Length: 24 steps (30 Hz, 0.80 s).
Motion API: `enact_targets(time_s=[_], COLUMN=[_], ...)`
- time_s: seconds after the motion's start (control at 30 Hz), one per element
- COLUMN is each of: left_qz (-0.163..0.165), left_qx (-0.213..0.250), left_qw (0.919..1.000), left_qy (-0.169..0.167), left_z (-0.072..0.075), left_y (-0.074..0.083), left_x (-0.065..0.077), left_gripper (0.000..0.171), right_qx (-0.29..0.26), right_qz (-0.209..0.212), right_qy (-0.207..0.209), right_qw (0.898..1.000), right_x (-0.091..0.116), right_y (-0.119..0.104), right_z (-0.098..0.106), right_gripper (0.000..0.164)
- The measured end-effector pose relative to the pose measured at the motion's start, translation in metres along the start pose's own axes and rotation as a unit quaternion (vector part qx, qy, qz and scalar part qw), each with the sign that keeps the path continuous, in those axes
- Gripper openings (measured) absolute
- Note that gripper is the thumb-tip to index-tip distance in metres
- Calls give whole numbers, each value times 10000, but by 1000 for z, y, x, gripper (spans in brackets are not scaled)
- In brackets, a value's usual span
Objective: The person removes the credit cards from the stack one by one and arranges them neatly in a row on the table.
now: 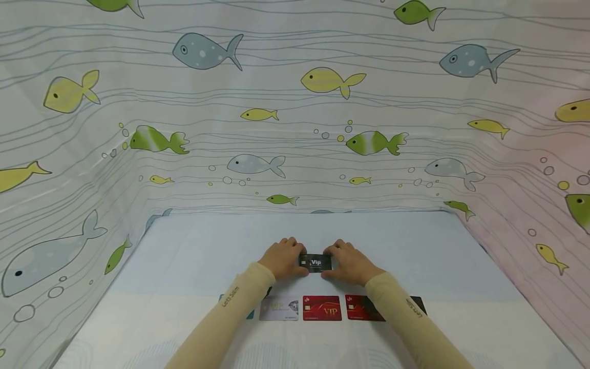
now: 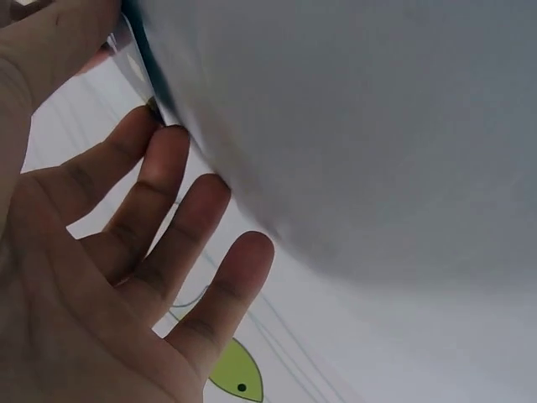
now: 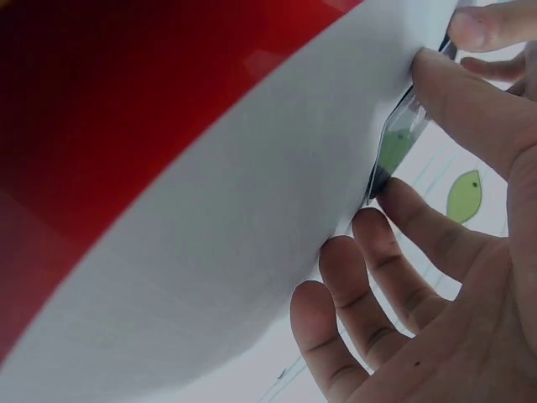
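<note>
A black card printed "Vip" [image 1: 315, 262] lies flat, or nearly so, on the far part of the white table, between both hands. My left hand [image 1: 282, 259] pinches its left edge, thumb at the near corner and index finger at the far one. On the opposite side my right hand [image 1: 352, 264] grips the right edge in the same way. The left wrist view shows the card's edge [image 2: 149, 71] between thumb and index finger, the other fingers spread. From the right wrist, the glossy card [image 3: 394, 147] reflects green.
Nearer me a row of cards crosses the table [image 1: 184, 271]: a silver VIP card [image 1: 278, 308], a red VIP card [image 1: 322, 308] and another red card [image 1: 361, 308]. My sleeves partly cover a teal card [image 1: 250, 313] and a dark card [image 1: 419, 303]. Fish-patterned cloth [image 1: 295, 138] surrounds the table.
</note>
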<state>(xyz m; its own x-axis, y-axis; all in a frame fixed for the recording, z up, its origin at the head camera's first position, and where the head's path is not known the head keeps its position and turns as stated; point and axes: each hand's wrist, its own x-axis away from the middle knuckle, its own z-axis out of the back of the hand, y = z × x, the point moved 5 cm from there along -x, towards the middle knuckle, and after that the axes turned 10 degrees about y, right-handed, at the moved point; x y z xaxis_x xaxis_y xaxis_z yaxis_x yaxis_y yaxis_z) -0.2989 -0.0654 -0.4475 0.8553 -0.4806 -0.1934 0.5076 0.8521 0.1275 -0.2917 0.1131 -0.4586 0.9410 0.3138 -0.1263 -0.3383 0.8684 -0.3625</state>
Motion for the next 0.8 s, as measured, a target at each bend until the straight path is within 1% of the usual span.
enact_targets(time_s=[0.3,0.53,0.67,0.8], left_qz=[-124,-254,-325,-395], left_qx=[55,55,109,43], left_qw=[9999,9996,9992,9989], left_qy=[29,144,182,246], left_z=[4,1,0,1], left_y=[5,4,4,3], left_x=[1,2,3,4], left_gripper=[51,52,52,52], right_qx=[-31,48,134,285], right_qz=[-26,96,134,352], right_qy=[-53,-25,45,218], right_qw=[10000,9999,9998,9987], right_x=[2,3,4,5], right_y=[-3,-6,-5,-6], right_z=[4,6,5,4], right_gripper=[57,58,59,58])
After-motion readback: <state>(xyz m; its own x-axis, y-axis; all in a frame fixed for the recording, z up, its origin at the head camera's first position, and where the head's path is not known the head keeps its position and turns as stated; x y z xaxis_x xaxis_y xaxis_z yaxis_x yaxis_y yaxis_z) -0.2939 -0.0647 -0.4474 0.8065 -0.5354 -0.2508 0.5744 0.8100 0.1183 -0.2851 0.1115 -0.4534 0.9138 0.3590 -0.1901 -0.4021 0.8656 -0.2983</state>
